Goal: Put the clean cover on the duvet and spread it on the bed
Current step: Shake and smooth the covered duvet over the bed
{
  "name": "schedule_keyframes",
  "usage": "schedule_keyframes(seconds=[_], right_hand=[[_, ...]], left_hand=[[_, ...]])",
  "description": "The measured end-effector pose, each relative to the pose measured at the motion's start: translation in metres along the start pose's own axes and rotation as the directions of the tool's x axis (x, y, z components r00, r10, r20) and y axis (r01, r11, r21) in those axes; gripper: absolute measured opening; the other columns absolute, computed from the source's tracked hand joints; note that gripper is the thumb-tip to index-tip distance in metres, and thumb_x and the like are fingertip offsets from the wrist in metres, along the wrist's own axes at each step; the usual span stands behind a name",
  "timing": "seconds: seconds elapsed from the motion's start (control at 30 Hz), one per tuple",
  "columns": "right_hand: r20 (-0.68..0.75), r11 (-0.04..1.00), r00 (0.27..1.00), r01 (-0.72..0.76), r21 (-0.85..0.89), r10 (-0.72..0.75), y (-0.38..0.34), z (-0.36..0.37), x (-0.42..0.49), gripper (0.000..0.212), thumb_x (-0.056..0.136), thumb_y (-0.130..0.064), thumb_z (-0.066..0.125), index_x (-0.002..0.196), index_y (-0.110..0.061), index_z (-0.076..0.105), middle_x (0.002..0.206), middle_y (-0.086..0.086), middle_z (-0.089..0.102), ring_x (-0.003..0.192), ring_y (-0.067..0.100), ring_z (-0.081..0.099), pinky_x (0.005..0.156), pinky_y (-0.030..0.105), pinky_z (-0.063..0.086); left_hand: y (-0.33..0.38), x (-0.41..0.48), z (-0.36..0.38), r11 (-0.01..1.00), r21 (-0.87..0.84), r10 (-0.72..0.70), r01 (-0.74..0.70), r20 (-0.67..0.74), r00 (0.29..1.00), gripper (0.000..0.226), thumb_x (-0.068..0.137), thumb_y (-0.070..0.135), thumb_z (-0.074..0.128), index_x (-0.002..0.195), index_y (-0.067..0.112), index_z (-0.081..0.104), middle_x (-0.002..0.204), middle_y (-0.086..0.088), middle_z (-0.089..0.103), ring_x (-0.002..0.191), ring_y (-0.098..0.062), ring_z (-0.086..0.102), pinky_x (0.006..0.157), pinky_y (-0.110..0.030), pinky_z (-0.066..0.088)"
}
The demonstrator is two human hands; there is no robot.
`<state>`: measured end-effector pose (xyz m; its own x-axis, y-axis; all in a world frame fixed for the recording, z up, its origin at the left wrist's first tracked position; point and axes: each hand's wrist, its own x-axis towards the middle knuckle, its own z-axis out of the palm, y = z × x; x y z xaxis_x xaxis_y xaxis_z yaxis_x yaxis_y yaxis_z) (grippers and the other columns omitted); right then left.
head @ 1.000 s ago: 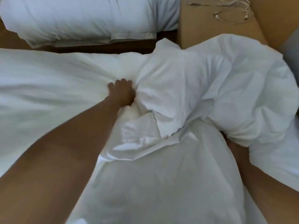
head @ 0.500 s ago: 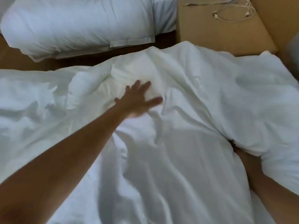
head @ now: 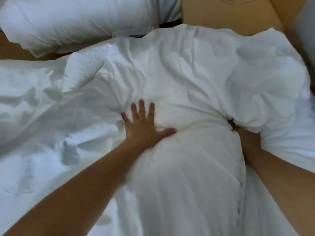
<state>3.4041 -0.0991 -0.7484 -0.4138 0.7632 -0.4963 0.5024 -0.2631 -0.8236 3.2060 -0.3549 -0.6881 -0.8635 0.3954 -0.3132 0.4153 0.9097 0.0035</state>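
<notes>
Left hand (head: 144, 124) pressed flat, fingers spread, on the cover (head: 179, 184); right hand (head: 242, 135) was buried in folds, grip unclear. Duvet (head: 255, 79) lay bunched just before the pillow (head: 76, 23). Likely stuffing stage; next, work corners home.

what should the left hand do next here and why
Probably slide the left hand forward toward the pillow to smooth the cover. It lies flat, fingers spread, on the cover, and deep creases fan out just beyond its fingertips. The right hand, fingers buried in a bunched fold, seems to anchor the fabric.
</notes>
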Motion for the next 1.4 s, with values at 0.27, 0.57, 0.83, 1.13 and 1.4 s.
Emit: schedule_keyframes(seconds=[0.27,0.57,0.83,1.13,1.4], right_hand=[[0.415,0.966,0.91,-0.115,0.232,0.008,-0.041,-0.043,-0.101,0.065,0.075,-0.073,0.071,0.124,-0.03,0.067,0.119,-0.004,0.072,0.108,0.018,0.068,0.098,0.035,0.048],[0.668,0.961,0.706,-0.271,-0.052,0.235,0.052,-0.041,-0.329,0.058,0.067,-0.03,0.092,0.118,-0.012,0.069,0.112,0.008,0.075,0.101,0.021,0.072,0.097,0.039,0.053],[0.287,0.942,0.958,0.093,-0.323,0.004,0.002,-0.042,-0.271,0.049,0.071,-0.025,0.08,0.113,-0.002,0.069,0.115,0.019,0.071,0.109,0.032,0.067,0.092,0.039,0.054],[-0.148,0.885,0.984,-0.155,-0.439,0.098,0.121,-0.156,-0.399,0.126,0.044,-0.1,0.056,0.115,0.003,0.065,0.109,0.024,0.071,0.102,0.037,0.069,0.082,0.046,0.057],[0.62,0.858,0.617,-0.472,-0.201,0.485,0.21,-0.084,-0.579,0.034,0.078,-0.019,0.084,0.106,-0.003,0.074,0.1,0.016,0.076,0.096,0.032,0.073,0.089,0.047,0.059]], left_hand=[[0.062,-0.174,-0.023,0.949,-0.295,0.209,-0.107,0.34,0.917,0.148,0.03,0.115,0.019,0.158,0.043,0.002,0.169,-0.003,0.012,0.154,-0.032,0.017,0.119,-0.064,0.014],[0.004,-0.482,0.057,0.99,-0.025,-0.124,0.14,0.327,0.937,0.116,0.05,0.08,0.068,0.144,0.017,0.044,0.129,-0.005,0.051,0.113,-0.03,0.056,0.094,-0.043,0.048],[-0.012,-0.437,0.017,0.607,-0.794,0.195,0.042,0.2,0.96,0.047,0.069,0.022,0.063,0.115,0.018,0.073,0.112,-0.004,0.075,0.103,-0.013,0.069,0.083,-0.025,0.052],[0.008,-0.654,0.103,0.959,-0.233,-0.101,0.158,0.24,0.965,0.087,0.02,0.061,0.079,0.095,0.02,0.064,0.085,-0.01,0.06,0.067,-0.03,0.059,0.062,-0.044,0.047],[-0.032,-0.651,0.119,0.82,-0.429,-0.176,0.378,0.44,0.881,0.053,0.087,0.015,0.062,0.139,0.014,0.051,0.13,-0.009,0.063,0.12,-0.025,0.061,0.097,-0.029,0.049]])
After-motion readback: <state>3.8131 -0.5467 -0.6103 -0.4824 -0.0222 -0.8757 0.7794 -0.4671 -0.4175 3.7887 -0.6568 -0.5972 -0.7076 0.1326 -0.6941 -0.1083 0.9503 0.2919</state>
